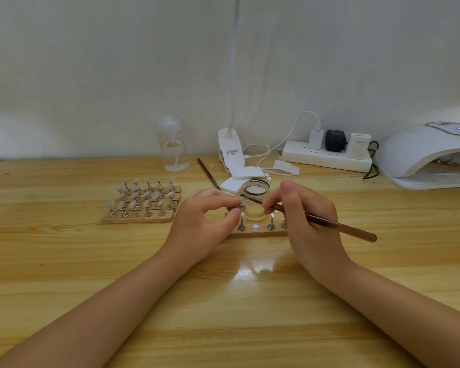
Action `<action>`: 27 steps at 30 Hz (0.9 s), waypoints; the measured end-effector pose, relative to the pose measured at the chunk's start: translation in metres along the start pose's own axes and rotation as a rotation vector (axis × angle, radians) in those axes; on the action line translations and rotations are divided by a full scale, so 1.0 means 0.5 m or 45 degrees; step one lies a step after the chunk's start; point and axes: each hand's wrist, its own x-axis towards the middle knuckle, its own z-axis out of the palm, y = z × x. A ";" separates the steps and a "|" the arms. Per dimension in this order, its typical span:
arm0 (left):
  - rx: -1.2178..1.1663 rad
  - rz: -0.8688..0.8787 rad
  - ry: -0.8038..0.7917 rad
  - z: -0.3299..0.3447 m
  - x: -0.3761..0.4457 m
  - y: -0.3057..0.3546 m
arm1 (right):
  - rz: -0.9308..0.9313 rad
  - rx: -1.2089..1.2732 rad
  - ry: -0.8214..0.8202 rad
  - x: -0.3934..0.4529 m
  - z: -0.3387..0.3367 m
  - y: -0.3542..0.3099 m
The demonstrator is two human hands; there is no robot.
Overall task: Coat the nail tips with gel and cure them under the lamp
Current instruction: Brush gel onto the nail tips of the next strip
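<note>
My left hand [205,221] pinches a small clear nail tip [241,202] on its stand, lifted above a wooden holder strip [252,233]. My right hand [303,219] grips a brown-handled brush [337,226], and its bristle end touches the nail tip. A small glass jar [255,200] of clear gel stands just behind the hands. The strip carries three more metal stands and one bare magnet spot. The white curing lamp [422,152] sits at the far right with its display lit.
Wooden strips with several nail tips on stands [144,201] lie to the left. A clear pump bottle [173,144], a second brush [208,173], white pads [243,173], a clip lamp base [230,150] and a power strip [327,156] line the back of the wooden table [64,261].
</note>
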 end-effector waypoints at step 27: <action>0.043 -0.013 0.030 0.001 0.000 0.002 | -0.063 -0.123 -0.003 0.003 0.002 0.007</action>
